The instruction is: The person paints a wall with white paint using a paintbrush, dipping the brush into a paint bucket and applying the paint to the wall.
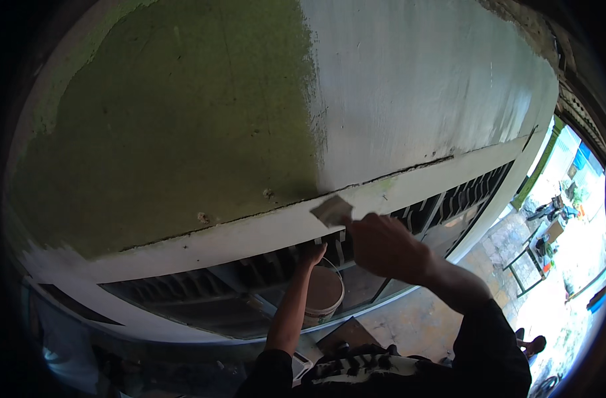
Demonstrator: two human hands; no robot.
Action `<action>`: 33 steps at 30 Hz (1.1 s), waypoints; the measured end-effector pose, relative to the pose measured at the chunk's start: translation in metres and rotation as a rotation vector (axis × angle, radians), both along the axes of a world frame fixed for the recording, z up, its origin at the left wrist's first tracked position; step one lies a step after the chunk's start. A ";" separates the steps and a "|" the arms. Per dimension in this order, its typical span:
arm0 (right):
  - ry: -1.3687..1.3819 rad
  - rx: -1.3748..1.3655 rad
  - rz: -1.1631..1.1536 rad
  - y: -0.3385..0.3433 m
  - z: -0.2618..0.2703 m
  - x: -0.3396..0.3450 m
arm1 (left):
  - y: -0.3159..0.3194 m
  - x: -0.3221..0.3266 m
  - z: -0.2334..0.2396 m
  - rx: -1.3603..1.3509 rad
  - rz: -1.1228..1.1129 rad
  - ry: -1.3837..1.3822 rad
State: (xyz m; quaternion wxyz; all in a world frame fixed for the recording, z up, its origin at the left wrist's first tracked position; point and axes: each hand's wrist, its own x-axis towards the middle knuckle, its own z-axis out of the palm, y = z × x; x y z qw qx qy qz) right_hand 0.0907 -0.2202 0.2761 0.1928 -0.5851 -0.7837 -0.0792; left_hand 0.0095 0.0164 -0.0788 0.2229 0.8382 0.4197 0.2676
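My right hand [390, 246] is closed around the handle of a putty knife [333, 211], its broad blade in front of the white ledge below a long dark crack [407, 169]. Lower and to the left, my left hand [314, 252] is raised at the dark window grille; I cannot tell whether it grips a bar. Near that wrist is a bucket [325, 293] with a wire handle; how it is held up is hidden. Above the crack, the wall is dull green [183, 124] on the left and whitish, with a streaky coat [412, 79], on the right.
Barred windows [447, 204] run beneath the ledge. A brown board [350, 334] lies below the bucket. Down at the right are a metal-framed table [527, 268] with things on it, a motorcycle [551, 208] and a person [534, 344] on the ground.
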 end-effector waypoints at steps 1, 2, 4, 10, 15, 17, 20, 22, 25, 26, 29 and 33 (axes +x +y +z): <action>-0.190 0.129 0.023 0.001 0.038 -0.005 | 0.008 -0.018 -0.011 0.038 0.061 -0.020; -0.218 0.205 -0.015 0.003 0.072 0.000 | 0.010 -0.023 -0.018 0.071 0.098 -0.046; -0.194 0.647 -0.026 0.015 0.144 0.016 | 0.005 -0.018 -0.010 0.003 0.081 -0.034; 0.055 0.850 -0.219 0.029 0.254 0.012 | 0.025 -0.015 -0.004 -0.132 0.022 0.242; -0.169 0.778 -0.271 0.073 0.168 0.068 | 0.009 0.000 0.011 -0.140 -0.005 0.160; -0.180 0.592 -0.288 0.053 0.109 0.058 | 0.001 -0.004 0.024 -0.144 0.060 0.081; -0.297 0.259 -0.288 0.012 0.003 0.040 | 0.006 -0.012 0.022 -0.150 0.052 0.068; -0.209 -0.256 -0.182 -0.006 -0.015 0.041 | 0.011 -0.010 0.010 -0.144 0.067 0.015; -0.187 -0.523 -0.173 -0.015 0.029 0.028 | 0.011 -0.014 -0.004 -0.124 0.102 -0.062; -0.175 -0.537 -0.215 -0.017 0.041 0.026 | 0.005 -0.011 0.001 -0.145 0.105 -0.051; -0.228 0.169 -0.225 -0.019 0.106 0.029 | -0.004 -0.011 0.016 -0.164 0.116 -0.019; -0.027 0.777 -0.134 0.022 0.185 0.013 | 0.005 -0.012 0.016 -0.164 0.023 0.123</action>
